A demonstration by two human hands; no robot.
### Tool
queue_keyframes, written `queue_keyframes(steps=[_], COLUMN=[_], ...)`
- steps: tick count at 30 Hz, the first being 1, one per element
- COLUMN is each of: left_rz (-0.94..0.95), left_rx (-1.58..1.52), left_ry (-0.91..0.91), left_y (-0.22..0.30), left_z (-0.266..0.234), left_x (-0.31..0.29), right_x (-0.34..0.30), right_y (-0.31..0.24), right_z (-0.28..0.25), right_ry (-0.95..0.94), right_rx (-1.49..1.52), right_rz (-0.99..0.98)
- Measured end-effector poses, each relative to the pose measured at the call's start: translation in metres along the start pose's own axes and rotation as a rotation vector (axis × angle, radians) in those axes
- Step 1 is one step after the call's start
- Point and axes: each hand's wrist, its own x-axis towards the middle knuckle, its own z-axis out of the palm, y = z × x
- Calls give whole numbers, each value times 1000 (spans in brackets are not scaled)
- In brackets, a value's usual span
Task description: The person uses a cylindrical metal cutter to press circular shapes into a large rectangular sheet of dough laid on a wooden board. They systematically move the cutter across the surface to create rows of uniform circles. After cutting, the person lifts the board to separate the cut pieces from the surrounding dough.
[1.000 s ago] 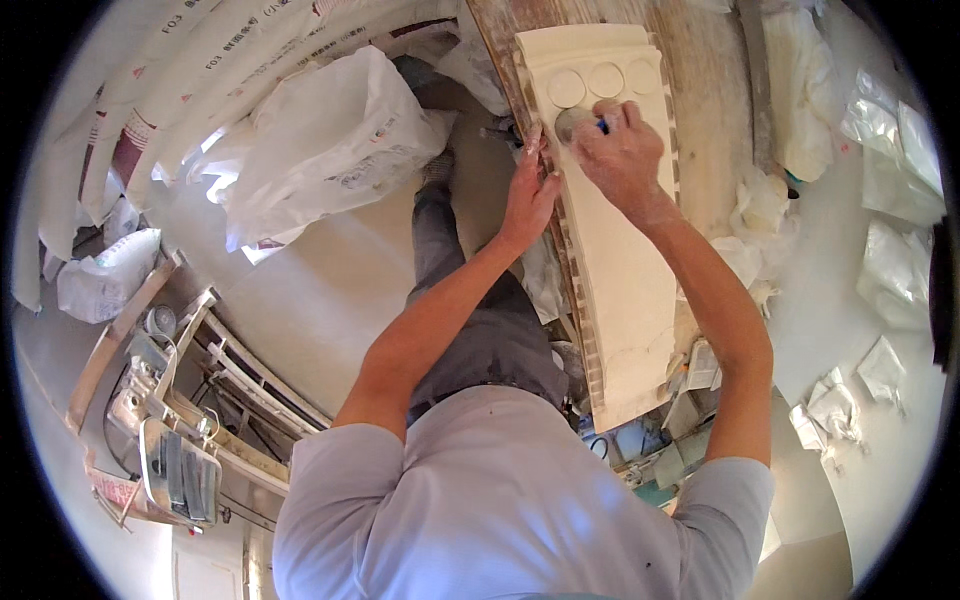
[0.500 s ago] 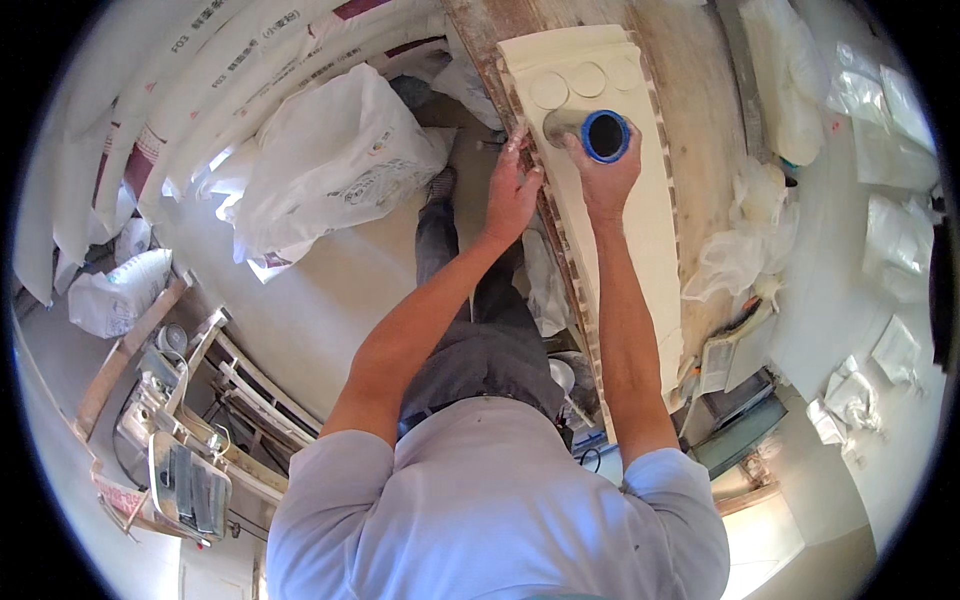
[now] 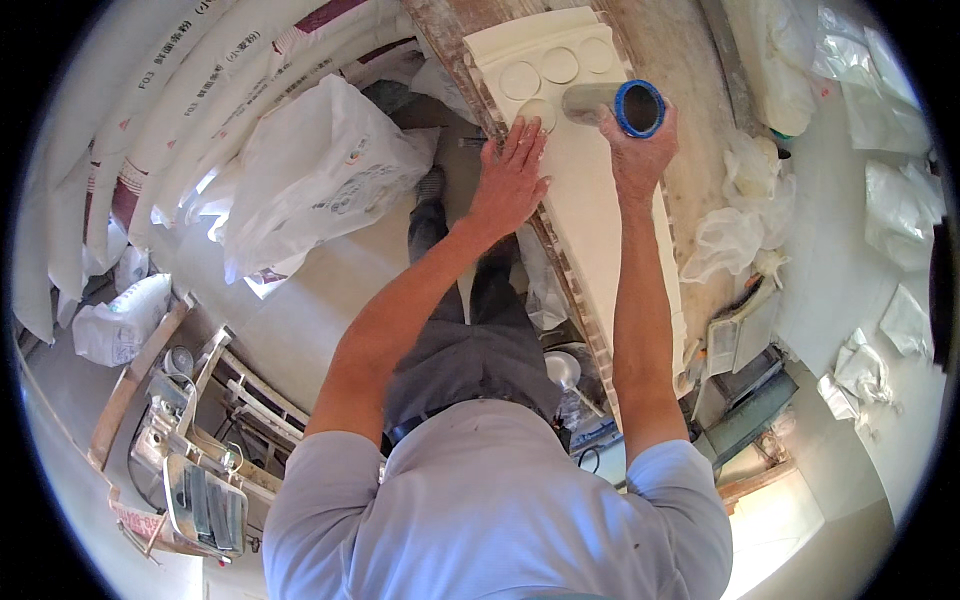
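A long, pale dough sheet [image 3: 590, 215] lies along a wooden board table. Toward its far end it bears several round cut outlines [image 3: 560, 65]. My right hand [image 3: 645, 158] is wrapped around a metal cylinder cutter [image 3: 590, 103] with a blue rim at its upper, open end. The cutter's other end meets the dough just right of the nearest cut circle; whether it presses in, I cannot tell. My left hand [image 3: 508, 185] lies with fingers stretched out, its fingertips at the edge of that nearest cut circle [image 3: 538, 113], by the left side of the sheet.
The wooden table [image 3: 665, 60] carries crumpled clear plastic [image 3: 735, 235] on its right. A large white plastic bag [image 3: 320, 170] stands left of the table, before stacked white sacks [image 3: 200, 90]. At lower left is a metal-framed machine [image 3: 190, 470]. A pale bowl [image 3: 562, 370] sits beneath my right arm.
The cutter has moved right and a little nearer, uncovering a fresh cut circle. My left hand has come from the board's edge onto the dough, fingers now spread flat.
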Motion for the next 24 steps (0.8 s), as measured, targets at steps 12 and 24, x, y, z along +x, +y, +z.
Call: queue_keyframes(steps=[12, 24], left_rz=[27, 0], left_rx=[81, -220], left_ry=[-83, 58], left_y=[-17, -15], left_z=[-1, -5], left_x=[0, -18], right_x=[0, 49], right_y=[7, -2], right_z=[11, 18], right_ry=[-67, -386], right_rx=[-65, -560], right_rz=[-10, -717])
